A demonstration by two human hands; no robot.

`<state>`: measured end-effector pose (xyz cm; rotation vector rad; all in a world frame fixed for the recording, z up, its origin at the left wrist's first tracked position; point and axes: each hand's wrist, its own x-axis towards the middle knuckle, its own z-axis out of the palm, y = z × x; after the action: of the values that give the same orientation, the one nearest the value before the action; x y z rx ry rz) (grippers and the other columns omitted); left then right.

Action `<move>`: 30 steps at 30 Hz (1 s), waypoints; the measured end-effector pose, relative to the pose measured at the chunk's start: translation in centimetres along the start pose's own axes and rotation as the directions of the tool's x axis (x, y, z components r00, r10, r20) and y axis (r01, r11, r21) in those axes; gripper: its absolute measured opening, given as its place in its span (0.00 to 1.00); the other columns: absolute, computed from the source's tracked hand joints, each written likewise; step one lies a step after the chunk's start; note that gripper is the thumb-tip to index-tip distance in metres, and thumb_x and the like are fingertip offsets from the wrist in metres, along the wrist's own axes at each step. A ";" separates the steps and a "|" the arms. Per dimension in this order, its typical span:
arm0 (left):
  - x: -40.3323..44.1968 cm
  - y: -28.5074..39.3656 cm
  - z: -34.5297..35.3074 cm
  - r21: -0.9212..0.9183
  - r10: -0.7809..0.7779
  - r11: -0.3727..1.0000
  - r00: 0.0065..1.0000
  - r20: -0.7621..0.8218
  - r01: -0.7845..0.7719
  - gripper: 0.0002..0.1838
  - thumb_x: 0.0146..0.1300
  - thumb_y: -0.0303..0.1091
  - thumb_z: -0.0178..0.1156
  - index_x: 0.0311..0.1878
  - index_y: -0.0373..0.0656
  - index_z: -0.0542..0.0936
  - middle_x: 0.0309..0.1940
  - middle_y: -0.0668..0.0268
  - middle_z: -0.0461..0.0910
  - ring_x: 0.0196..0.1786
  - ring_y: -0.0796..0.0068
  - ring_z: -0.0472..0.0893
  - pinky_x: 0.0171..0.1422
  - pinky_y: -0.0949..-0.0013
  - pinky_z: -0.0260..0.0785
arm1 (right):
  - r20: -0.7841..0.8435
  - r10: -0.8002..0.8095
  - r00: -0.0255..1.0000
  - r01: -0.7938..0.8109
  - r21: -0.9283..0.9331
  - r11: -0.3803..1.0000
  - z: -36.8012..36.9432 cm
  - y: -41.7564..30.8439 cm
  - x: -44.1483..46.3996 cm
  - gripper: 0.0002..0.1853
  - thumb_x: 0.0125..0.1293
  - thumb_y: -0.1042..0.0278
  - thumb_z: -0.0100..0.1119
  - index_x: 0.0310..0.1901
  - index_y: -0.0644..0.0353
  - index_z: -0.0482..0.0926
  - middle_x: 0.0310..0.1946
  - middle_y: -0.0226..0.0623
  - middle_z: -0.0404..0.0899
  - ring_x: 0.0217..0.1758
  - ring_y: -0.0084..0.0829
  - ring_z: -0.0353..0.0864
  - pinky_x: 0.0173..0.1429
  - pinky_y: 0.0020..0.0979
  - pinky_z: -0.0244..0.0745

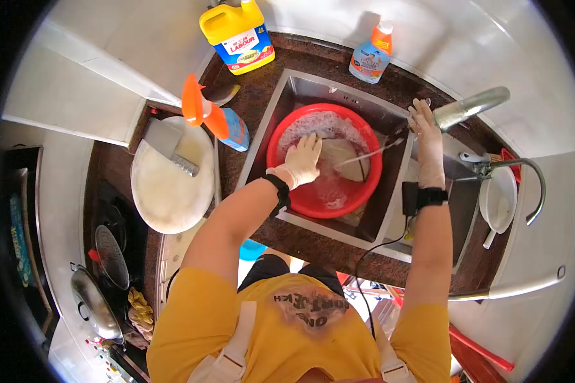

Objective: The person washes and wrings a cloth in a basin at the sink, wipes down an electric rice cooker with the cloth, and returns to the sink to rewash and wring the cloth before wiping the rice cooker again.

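My left hand, in a pale thin glove, lies with fingers spread inside a red basin of sudsy water. Beside its fingertips sits a pale, rounded, flat piece, partly under water; its kind is unclear. The basin stands in the left bowl of a steel sink. At the divider, my gloved right hand is closed against the chrome faucet, hiding part of it. A thin water stream runs from below that hand into the basin.
Behind the sink stand a yellow detergent jug and a spray bottle. Another orange-topped spray bottle is left of it. A cleaver lies on a round board. A white strainer-like pan and second tap are right.
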<state>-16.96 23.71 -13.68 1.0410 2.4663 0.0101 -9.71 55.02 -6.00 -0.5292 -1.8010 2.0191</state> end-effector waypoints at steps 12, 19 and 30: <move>5.8 -1.8 7.5 -0.251 -0.031 0.952 0.871 0.490 0.175 0.47 0.59 0.62 0.66 0.79 0.56 0.64 0.81 0.52 0.54 0.78 0.42 0.61 0.78 0.48 0.60 | 0.234 0.540 0.808 0.074 -0.951 0.301 10.3 15.6 -7.7 0.47 0.57 0.44 0.70 0.79 0.29 0.59 0.83 0.50 0.42 0.84 0.60 0.42 0.81 0.58 0.53; 3.2 -3.4 3.3 -0.755 0.067 -0.275 0.795 0.602 0.595 0.56 0.63 0.84 0.40 0.79 0.46 0.61 0.80 0.57 0.59 0.76 0.54 0.66 0.75 0.49 0.59 | 0.193 0.661 0.725 -0.632 -0.192 0.751 9.4 28.4 -5.9 0.35 0.62 0.49 0.68 0.66 0.61 0.73 0.61 0.48 0.79 0.60 0.43 0.81 0.55 0.40 0.80; 11.0 -2.6 13.7 -0.740 0.168 -0.639 0.977 0.134 0.211 0.10 0.68 0.47 0.62 0.38 0.53 0.82 0.35 0.69 0.83 0.34 0.71 0.81 0.36 0.61 0.73 | 0.090 0.099 0.991 -0.060 -0.358 0.932 18.9 12.5 -8.7 0.14 0.66 0.63 0.63 0.45 0.65 0.85 0.39 0.41 0.86 0.43 0.28 0.83 0.51 0.32 0.78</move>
<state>-19.75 27.02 -30.92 -0.1799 0.8389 1.8301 -12.46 33.21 -16.14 -0.6159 -2.2637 1.8060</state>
